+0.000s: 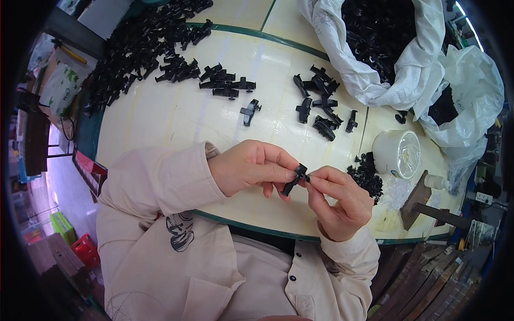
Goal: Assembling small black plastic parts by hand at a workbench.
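Note:
Over the near part of the table, my left hand (254,167) is closed, pinching a small black plastic part (292,183) between thumb and fingers. The part is T-shaped or cross-shaped and held at a slant. From the other side my right hand (342,200) pinches at its right end; whether a separate tiny piece sits between those fingertips cannot be made out. Beyond my hands lies a single similar part (250,112) with a shiny face. Farther off to the right is a loose group of black parts (319,99). Tiny black pieces (365,179) are heaped right of my right hand.
A big heap of black parts (144,48) covers the far left of the table. At the far right stand a white woven sack (369,91) and a translucent plastic bag (471,96). A white tub (393,152) and a brown block with a dark bar (417,200) are nearer.

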Demonstrator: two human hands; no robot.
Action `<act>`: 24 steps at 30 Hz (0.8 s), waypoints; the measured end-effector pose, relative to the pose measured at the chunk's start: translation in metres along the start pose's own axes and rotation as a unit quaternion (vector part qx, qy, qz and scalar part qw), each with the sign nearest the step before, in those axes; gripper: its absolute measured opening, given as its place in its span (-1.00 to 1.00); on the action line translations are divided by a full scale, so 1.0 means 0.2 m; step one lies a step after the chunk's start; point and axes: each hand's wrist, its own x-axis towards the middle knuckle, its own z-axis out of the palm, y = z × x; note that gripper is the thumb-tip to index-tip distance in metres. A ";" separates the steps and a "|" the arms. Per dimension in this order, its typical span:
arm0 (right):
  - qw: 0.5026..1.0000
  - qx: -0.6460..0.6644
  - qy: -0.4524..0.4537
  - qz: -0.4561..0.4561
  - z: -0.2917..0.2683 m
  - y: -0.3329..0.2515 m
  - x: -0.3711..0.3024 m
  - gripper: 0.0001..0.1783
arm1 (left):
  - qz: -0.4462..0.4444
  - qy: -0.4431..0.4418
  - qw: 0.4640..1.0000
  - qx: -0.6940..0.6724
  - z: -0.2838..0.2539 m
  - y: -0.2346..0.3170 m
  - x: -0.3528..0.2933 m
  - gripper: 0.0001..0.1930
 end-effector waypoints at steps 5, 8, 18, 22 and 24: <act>0.999 -0.026 -0.015 -0.012 0.00 0.00 0.00 -0.70 | -0.002 0.004 1.000 0.001 0.00 -0.01 0.00 -0.75; 1.000 -0.024 -0.016 -0.012 0.00 0.00 0.01 -0.70 | 0.001 0.008 1.000 0.013 0.00 0.00 0.00 -0.76; 0.995 -0.076 -0.053 -0.044 0.00 0.02 -0.01 -0.70 | 0.045 0.093 0.990 0.097 0.04 -0.01 -0.02 -0.78; 0.994 -0.080 -0.055 -0.049 0.01 0.02 0.00 -0.66 | 0.048 0.098 0.990 0.090 0.03 -0.01 -0.02 -0.78; 0.993 -0.086 -0.061 -0.053 0.02 0.02 0.00 -0.66 | 0.055 0.101 0.989 0.092 0.03 -0.02 -0.03 -0.78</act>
